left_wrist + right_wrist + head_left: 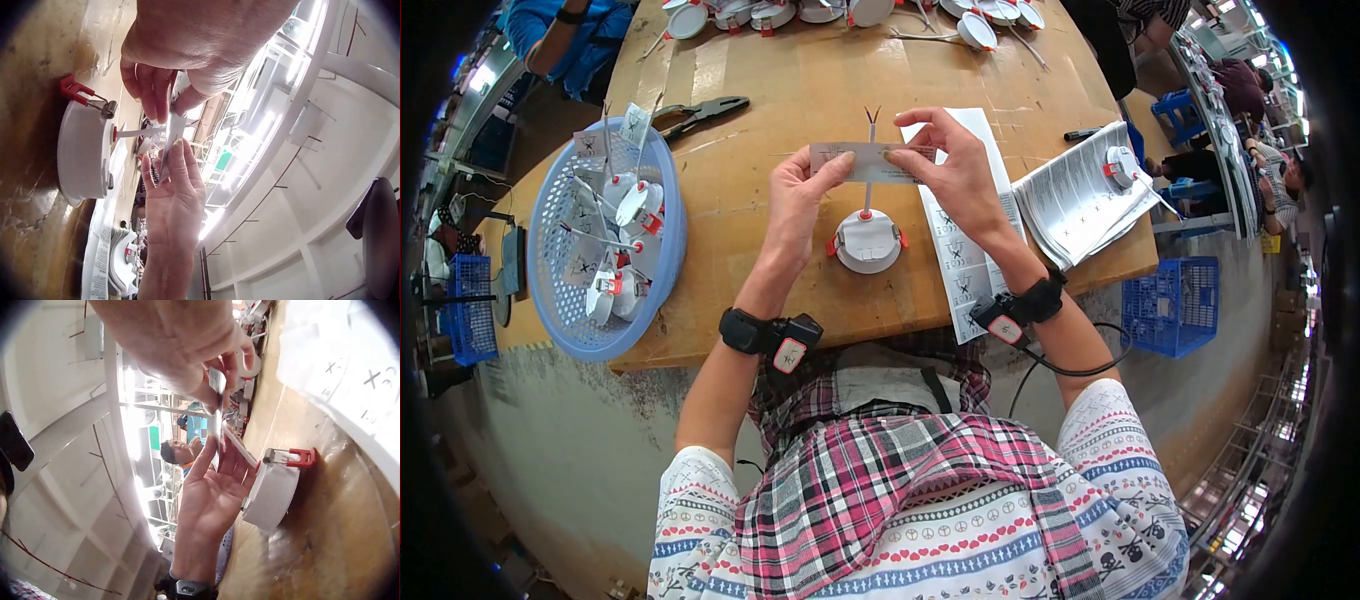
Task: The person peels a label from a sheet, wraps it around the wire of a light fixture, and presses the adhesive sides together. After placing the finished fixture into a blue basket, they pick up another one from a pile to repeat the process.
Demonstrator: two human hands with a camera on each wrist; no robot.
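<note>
A round white downlight [867, 245] with red-tipped spring clips lies on the table in front of the person. Its white cable [868, 200] points away from the body and ends in thin bare-looking wires. Across that cable runs a small silver-grey printed label [870, 164]. The left hand [796, 200] pinches the label's left end between thumb and fingers. At the other end the right hand [968, 190] pinches it too, its upper fingers raised. In the left wrist view the label [174, 128] is seen nearly edge-on beside the cable.
A blue basket [672, 240] at left contains several labelled downlights. Pliers [700, 116] lie behind it. Right of the hands are a label sheet [960, 265] and a stack of printed papers [1065, 205] with another downlight [1120, 165] on top. More downlights [772, 15] line the far edge.
</note>
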